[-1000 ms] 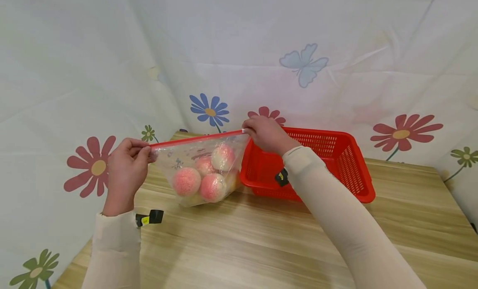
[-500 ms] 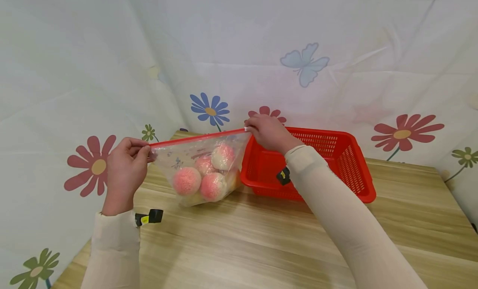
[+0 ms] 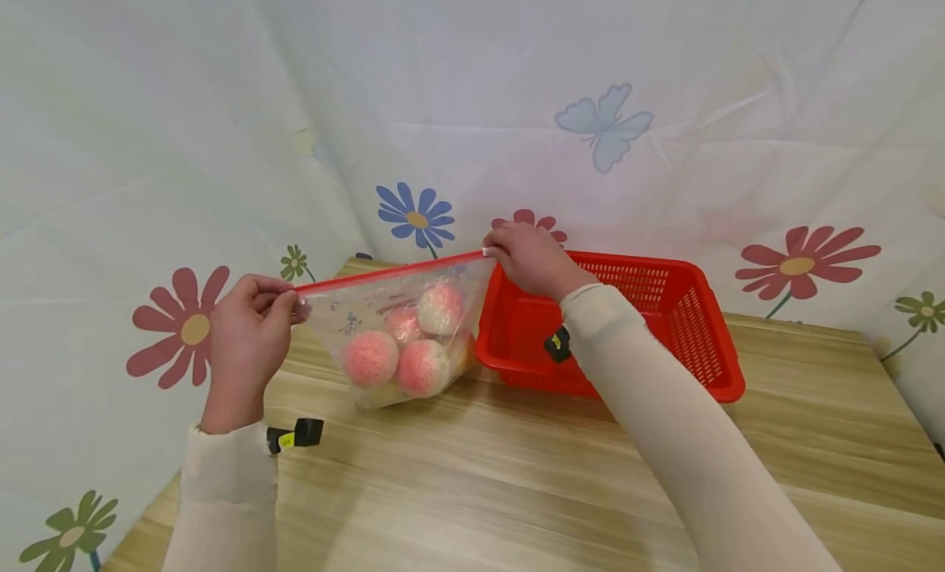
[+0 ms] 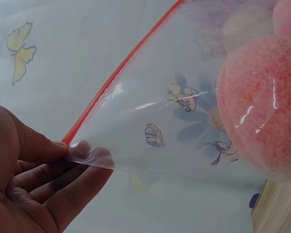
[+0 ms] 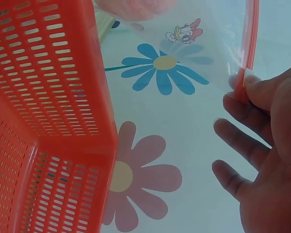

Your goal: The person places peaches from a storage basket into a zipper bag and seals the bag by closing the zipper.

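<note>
A clear zip bag (image 3: 354, 309) with a red closure strip hangs stretched between both hands. My left hand (image 3: 253, 326) pinches its left top corner between thumb and fingers. At the strip's other end, my right hand (image 3: 531, 260) pinches a small white slider (image 5: 250, 75) between thumb and index finger, the other fingers spread apart. Inside the bag several pink-and-white peaches (image 3: 369, 359) lie bunched toward the bottom, one large in the left wrist view. Small cartoon figures are printed on the plastic.
A red perforated plastic basket (image 3: 609, 379) stands on the wooden table (image 3: 472, 490), just right of the bag and partly under my right forearm. Behind rises a white cloth backdrop (image 3: 458, 80) printed with flowers and butterflies.
My right hand and its end of the red strip have risen very slightly. My left hand, the peaches and the basket look nearly the same.
</note>
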Demonstrator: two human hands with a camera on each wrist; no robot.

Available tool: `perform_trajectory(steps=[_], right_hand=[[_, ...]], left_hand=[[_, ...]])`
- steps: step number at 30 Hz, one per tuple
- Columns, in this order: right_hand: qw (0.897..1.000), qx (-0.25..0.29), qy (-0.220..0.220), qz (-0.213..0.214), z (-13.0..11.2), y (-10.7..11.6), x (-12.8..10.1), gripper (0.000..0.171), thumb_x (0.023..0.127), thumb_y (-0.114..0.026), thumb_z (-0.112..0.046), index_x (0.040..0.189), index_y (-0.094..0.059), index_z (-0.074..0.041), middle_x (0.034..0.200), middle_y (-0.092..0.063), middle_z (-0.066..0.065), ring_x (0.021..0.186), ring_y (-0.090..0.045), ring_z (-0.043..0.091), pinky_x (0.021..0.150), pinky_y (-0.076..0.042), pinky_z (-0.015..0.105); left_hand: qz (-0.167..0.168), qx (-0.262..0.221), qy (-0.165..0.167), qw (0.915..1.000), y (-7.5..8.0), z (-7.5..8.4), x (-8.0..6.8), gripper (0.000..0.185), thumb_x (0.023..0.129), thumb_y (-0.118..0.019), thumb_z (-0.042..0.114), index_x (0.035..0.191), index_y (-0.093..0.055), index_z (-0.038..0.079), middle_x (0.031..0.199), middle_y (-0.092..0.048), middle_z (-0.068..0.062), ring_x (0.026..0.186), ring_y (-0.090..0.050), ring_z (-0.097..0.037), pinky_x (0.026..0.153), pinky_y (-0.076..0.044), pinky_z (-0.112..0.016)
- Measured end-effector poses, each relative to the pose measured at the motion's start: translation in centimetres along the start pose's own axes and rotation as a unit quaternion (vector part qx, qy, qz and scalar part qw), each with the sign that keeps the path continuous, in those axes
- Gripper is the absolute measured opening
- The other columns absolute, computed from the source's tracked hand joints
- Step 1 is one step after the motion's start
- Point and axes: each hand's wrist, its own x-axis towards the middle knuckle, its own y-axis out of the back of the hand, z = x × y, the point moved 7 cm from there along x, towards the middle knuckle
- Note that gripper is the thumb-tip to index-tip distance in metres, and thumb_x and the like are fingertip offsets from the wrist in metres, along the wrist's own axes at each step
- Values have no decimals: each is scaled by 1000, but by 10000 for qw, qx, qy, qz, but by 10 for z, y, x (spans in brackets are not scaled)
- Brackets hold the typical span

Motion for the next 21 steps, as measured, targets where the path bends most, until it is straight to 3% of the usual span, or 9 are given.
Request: perform_trajectory(steps=[5,11,21], right_hand=[[9996,-10,227,136,-4,-1,11,29,95,-60,-27,123,-63,-18,115,-63,0,104,-56,18,97,-53,38],[9997,-123,84,204,-5,-5,21,30,97,-57,-26,124,-63,-15,117,-62,5,104,-56,21,97,-52,39],[9945,-76,-721,754,-5,-14,43,31,96,-58,-29,125,-61,-17,118,-55,6,105,-50,21,93,-53,42]], left_hand=[[78,-70,-71,9999,3,5,-8,25,96,-57,28,108,-61,7,96,-71,-13,73,-68,-1,71,-54,-12],[96,-416,-256,9988,1,15,-18,22,95,-61,23,106,-62,4,96,-72,-16,72,-70,-3,71,-56,-17],[-164,-1467,-483,9879,-16,37,-40,14,93,-63,12,101,-61,0,90,-73,-17,72,-73,-13,68,-59,-25]])
